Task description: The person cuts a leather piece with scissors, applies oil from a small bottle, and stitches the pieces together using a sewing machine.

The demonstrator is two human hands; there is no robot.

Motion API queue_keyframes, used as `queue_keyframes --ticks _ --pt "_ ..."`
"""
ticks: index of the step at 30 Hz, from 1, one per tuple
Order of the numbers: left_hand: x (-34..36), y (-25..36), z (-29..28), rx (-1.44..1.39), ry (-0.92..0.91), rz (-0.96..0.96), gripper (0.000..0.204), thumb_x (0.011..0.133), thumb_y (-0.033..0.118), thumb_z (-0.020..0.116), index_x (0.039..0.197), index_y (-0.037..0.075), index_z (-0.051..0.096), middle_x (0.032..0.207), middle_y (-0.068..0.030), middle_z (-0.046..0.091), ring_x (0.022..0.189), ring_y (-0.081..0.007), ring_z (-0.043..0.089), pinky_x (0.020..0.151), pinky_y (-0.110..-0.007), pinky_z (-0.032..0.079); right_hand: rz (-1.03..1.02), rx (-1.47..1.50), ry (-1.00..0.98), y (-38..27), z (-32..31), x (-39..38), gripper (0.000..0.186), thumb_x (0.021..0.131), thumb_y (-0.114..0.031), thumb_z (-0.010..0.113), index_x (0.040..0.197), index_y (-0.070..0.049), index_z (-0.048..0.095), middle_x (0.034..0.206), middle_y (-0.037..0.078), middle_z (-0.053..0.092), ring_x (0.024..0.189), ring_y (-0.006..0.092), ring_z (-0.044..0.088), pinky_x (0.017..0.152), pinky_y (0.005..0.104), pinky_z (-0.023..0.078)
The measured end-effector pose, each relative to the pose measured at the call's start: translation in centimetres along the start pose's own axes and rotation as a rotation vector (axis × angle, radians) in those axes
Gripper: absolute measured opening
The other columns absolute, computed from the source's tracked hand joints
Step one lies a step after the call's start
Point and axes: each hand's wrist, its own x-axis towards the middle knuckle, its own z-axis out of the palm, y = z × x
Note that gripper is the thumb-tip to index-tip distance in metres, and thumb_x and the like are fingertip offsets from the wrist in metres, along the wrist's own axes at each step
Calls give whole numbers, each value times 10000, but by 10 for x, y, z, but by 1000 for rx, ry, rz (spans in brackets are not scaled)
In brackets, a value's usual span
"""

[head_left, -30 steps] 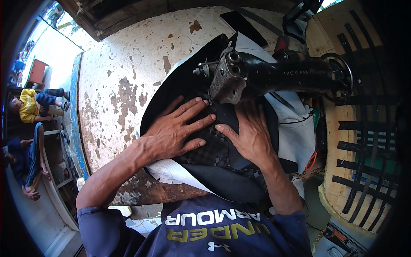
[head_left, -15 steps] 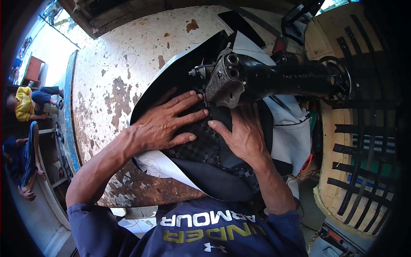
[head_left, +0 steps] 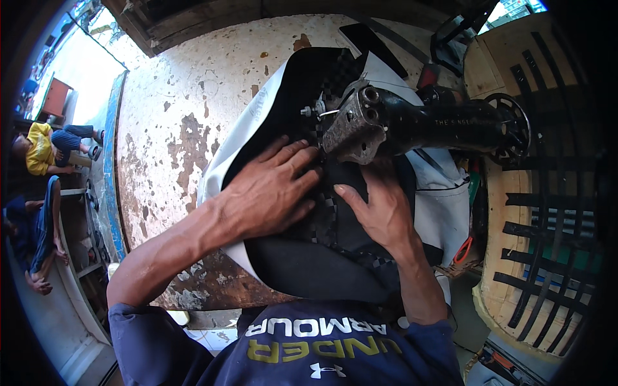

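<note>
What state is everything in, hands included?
Sewing machine: upright over the black material; running or stopped, cannot tell.
Black material: edge curled up, pale underside showing.
Left hand: open, palm down on the material.
Right hand: palm down, thumb apart, fingertips hidden.
Table: paint chipped.
Dark slab: lying flat.

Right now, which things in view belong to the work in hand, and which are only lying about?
In use:
- black checked material, under the left hand and right hand
- black sewing machine

Apparently idle:
- flat black slab
- orange loop
- strapped wooden frame

Free room over left tabletop (head_left: 158,128); sewing machine (head_left: 412,122) (black) bars upper right.
</note>
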Motion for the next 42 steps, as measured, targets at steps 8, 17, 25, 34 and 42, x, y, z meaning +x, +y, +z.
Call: queue_keyframes --ticks 8,17,25,34,42 --pt "-36 34 22 6 -47 -22 650 1020 438 656 1551 76 557 1650 -102 485 1586 -314 360 1320 -564 236 614 -44 865 68 -93 -52 343 1047 -264 677 1202 35 740 1021 204 776 906 268 758 797 386 579" --pt "-53 47 31 -41 -58 -64 601 1058 445 611 1584 162 540 1708 -114 397 1613 -333 299 1299 -541 296 807 -319 547 170 -84 -100 583 942 -474 765 1221 34 705 1115 276 743 1071 445 720 926 473 558" --pt "-54 43 35 -99 -12 -55 572 1057 422 615 1560 155 564 1689 -144 398 1602 -364 307 1291 -569 294 140 367 838 -13 -85 -97 524 910 -218 836 1296 57 611 1186 184 704 1113 283 707 947 410 581" --pt "-50 54 48 -204 74 -90 569 1055 399 624 1559 143 561 1678 -160 406 1600 -379 305 1298 -577 268 137 384 341 -43 -18 -17 383 874 -204 848 1134 0 655 967 210 758 881 388 777 765 437 610" --pt "-58 52 47 -191 94 -76 564 1046 399 628 1548 145 575 1669 -157 420 1600 -376 305 1317 -593 213 131 353 257 -44 -10 -4 357 889 -218 838 1108 1 661 902 212 752 833 385 775 730 443 602"
